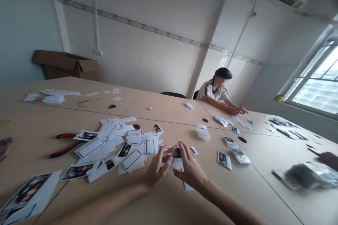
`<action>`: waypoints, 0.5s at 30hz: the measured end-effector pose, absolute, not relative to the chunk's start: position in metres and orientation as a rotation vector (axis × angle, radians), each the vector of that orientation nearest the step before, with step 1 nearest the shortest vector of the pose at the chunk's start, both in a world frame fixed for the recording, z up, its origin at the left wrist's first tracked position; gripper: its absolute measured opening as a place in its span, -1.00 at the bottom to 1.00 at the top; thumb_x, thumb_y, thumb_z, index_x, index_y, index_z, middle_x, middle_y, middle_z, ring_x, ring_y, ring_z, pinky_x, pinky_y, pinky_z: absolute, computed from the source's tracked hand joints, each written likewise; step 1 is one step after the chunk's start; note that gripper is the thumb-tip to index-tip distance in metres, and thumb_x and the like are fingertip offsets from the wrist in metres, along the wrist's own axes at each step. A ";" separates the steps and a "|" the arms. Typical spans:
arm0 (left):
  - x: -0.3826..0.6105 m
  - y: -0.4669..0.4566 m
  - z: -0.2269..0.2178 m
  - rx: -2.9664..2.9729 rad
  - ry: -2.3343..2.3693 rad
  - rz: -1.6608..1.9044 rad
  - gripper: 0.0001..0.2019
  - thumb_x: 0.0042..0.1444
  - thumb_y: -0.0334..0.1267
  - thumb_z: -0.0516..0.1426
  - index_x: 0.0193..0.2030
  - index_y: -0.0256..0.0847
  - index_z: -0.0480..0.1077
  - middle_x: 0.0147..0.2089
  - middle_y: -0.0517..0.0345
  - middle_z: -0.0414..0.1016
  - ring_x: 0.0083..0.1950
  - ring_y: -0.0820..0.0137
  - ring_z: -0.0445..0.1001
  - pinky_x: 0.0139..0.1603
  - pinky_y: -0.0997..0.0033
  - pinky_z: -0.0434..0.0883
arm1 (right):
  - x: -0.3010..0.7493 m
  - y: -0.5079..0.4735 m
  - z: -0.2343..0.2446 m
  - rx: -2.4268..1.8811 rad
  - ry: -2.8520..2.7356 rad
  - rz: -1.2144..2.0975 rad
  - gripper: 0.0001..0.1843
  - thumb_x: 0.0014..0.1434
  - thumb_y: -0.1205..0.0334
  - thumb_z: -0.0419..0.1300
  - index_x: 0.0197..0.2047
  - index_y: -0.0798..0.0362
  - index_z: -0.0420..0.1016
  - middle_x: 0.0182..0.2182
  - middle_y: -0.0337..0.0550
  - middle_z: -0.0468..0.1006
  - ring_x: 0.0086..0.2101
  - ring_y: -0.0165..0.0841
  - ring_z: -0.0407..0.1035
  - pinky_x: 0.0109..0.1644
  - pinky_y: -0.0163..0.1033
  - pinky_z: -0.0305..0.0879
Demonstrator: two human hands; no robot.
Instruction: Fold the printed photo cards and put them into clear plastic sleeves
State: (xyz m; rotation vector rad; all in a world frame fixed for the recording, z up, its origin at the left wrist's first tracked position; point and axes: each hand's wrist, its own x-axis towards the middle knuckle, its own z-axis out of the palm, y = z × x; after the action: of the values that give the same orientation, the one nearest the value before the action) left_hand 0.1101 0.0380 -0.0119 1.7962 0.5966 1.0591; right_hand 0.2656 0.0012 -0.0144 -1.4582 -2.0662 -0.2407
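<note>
Between my hands is a small clear packet with a dark picture card [177, 153] showing at its top and a whitish lower part. My left hand [157, 168] closes on its left side with bent fingers. On the opposite side, my right hand [191, 168] grips it, fingers over the top and thumb near the bottom edge. Part of a white card [189, 186] shows on the table below my right wrist. Just left of my hands lies a loose heap of white cards with black borders [131, 160], with some picture cards among them.
Red-handled pliers [67, 148] lie partly under the heap. A clear tray [203, 133], a picture card [224, 159] and card packs [240, 156] sit to the right. Blurred stacked cases [303, 175] lie beside another hand [329, 160]. A person [215, 91] sits across the table.
</note>
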 end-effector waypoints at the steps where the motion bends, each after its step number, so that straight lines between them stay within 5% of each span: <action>1: 0.109 0.036 -0.011 1.834 0.529 1.013 -0.70 0.11 -0.23 -0.05 -0.01 -0.15 0.04 0.07 -0.05 0.30 0.07 0.31 0.29 0.03 0.27 0.28 | 0.275 -0.003 -0.013 -1.481 -2.067 -0.267 -0.09 -0.19 0.36 0.14 0.21 0.05 -0.22 0.11 0.07 0.06 0.06 -0.07 0.04 0.02 0.06 0.12; 3: 0.109 0.034 -0.009 1.890 0.446 0.955 -0.68 0.11 -0.25 -0.05 0.02 -0.15 0.02 0.11 -0.07 0.25 0.11 0.31 0.25 0.07 0.24 0.23 | 0.307 -0.010 -0.009 -1.566 -1.992 -0.383 -0.17 -0.17 0.47 0.05 0.19 -0.02 -0.12 0.11 0.01 0.05 0.06 -0.08 0.04 0.03 0.08 0.10; 8: 0.108 0.034 -0.001 1.881 0.507 0.918 -0.70 0.12 -0.23 -0.10 0.01 -0.16 0.07 0.16 -0.08 0.18 0.15 0.30 0.18 0.10 0.24 0.17 | 0.427 -0.023 -0.010 -1.722 -1.616 -0.602 -0.22 -0.07 0.40 -0.02 0.22 0.05 -0.24 0.14 0.04 -0.12 0.12 -0.10 -0.10 0.06 0.05 0.08; 15: 0.108 0.034 0.000 1.847 0.598 0.907 -0.75 0.14 -0.19 -0.13 -0.05 -0.14 0.09 0.11 -0.02 0.26 0.10 0.31 0.25 0.06 0.35 0.18 | 0.549 -0.058 -0.042 -1.926 -1.738 -0.438 -0.18 -0.16 0.42 -0.08 0.22 0.15 -0.24 0.16 0.01 -0.10 0.18 -0.20 -0.24 0.16 -0.09 -0.04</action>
State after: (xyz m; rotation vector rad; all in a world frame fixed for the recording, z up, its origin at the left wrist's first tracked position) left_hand 0.1084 0.0343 0.0003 1.8475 0.5980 0.9073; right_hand 0.5491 -0.0575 -0.0416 -1.9259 -1.7384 -0.4376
